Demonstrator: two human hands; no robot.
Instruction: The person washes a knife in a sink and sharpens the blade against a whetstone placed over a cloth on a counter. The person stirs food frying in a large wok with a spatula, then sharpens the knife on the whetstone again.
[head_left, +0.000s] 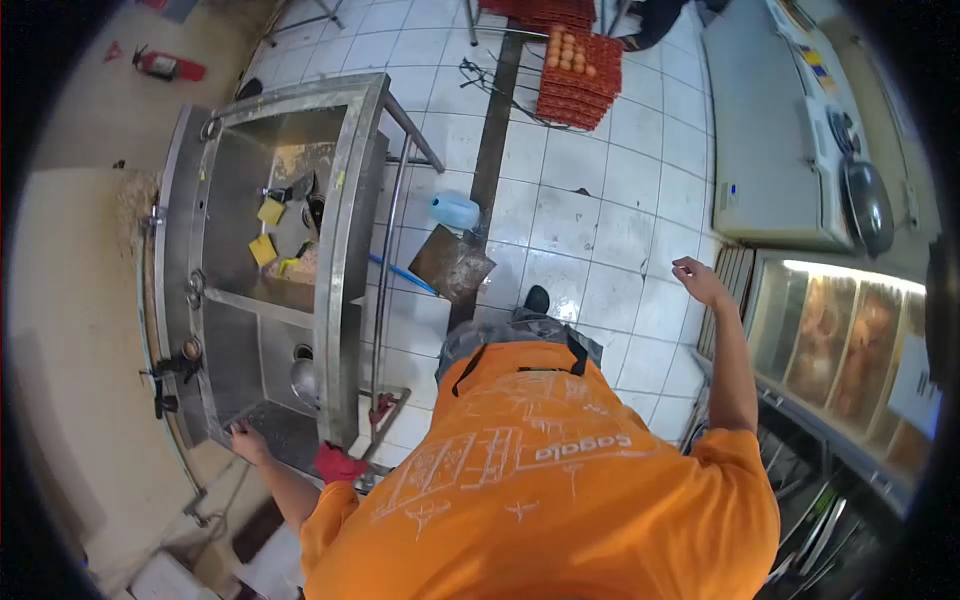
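My left hand [249, 443] is at the near end of the steel double sink [337, 300], over or against its metal ledge. Its fingers are small and partly hidden, so their grip does not show. A red cloth [340, 463] lies on the sink's near corner, close to my left forearm. In the far basin are two yellow sponges [270, 211], dark-handled utensils and a yellow item. A round metal piece [305, 382] is in the near basin. My right hand [702, 282] hangs in the air out to the side, fingers loosely extended, with nothing visible in it.
Ahead on the white tiles stand stacked red egg trays [580, 95] with eggs. A blue container [456, 210], a dark drain plate [452, 264] and a blue stick lie beside the sink. A lit glass cabinet [840, 340] and white freezer [770, 140] line the right. Someone's leg shows at top.
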